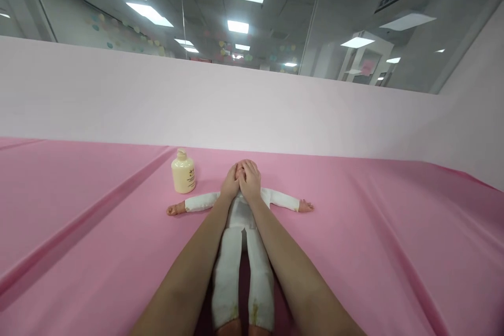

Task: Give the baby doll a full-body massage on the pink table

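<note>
Mid-frame, we rest our left hand [230,182] and right hand [251,179], unclenched, over the face of a doll [241,215]; a pump bottle [183,174] stands left of centre.

Your left forearm [189,262], at lower left of centre, and your right forearm [301,268], at lower right, are bare up from the frame's bottom edge. You can see both broad and smooth-contoured low down, tapering to narrow wrists [227,198] near the middle. Your left hand [230,182] and right hand [251,182] are bare too, with slim fingers [249,167].
</note>
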Demonstrator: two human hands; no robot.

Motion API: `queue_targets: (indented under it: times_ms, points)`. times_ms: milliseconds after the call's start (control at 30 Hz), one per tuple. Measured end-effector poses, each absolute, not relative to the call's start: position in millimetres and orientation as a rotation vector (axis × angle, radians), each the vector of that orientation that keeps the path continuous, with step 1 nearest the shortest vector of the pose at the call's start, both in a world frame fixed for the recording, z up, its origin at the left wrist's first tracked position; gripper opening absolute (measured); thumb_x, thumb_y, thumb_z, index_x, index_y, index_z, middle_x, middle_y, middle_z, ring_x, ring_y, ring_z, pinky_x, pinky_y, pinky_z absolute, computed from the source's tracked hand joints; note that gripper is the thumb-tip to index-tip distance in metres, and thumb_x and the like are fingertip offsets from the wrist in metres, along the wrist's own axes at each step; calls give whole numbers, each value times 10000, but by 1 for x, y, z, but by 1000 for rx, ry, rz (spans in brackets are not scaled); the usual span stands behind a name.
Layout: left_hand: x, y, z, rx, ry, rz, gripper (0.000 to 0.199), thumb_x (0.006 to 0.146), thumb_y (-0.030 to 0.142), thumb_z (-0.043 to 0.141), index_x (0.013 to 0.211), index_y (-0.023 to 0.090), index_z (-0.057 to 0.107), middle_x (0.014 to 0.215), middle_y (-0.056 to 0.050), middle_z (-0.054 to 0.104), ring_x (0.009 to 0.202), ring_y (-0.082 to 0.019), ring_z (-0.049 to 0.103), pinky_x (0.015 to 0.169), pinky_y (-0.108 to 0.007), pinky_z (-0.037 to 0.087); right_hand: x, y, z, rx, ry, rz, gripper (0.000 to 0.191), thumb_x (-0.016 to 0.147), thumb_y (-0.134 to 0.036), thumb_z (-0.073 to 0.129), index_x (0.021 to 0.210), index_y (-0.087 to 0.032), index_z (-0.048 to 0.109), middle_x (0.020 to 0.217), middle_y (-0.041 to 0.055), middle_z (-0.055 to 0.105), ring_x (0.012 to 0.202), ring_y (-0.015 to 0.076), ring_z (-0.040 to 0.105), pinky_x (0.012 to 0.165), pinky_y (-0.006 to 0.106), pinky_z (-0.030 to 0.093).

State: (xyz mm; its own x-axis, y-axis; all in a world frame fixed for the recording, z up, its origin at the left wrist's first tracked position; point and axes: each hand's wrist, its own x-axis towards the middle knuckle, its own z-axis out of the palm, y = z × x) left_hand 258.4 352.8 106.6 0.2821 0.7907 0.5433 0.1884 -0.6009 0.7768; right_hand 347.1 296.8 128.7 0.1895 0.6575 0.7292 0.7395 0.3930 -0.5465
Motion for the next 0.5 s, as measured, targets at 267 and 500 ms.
queue_targets:
  times_ms: [267,500]
  points:
    - [250,350,99,2103,820,1338,419,971,354,325,1351,282,487,1525,11,252,1427,-169,185,1184,-361,217,372,304,110,-1283,-1281,344,576,929,-500,405,1441,-242,347,1483,34,327,1381,207,284,1159,414,243]
    - [255,356,97,2025,778,1362,470,948,384,405,1403,268,410,1516,-13,278,1415,-171,223,1187,-352,206,382,305,108,-1168,-1362,364,482,964,-478,336,1376,-257,455,1466,19,358,1400,181,236,1171,401,213]
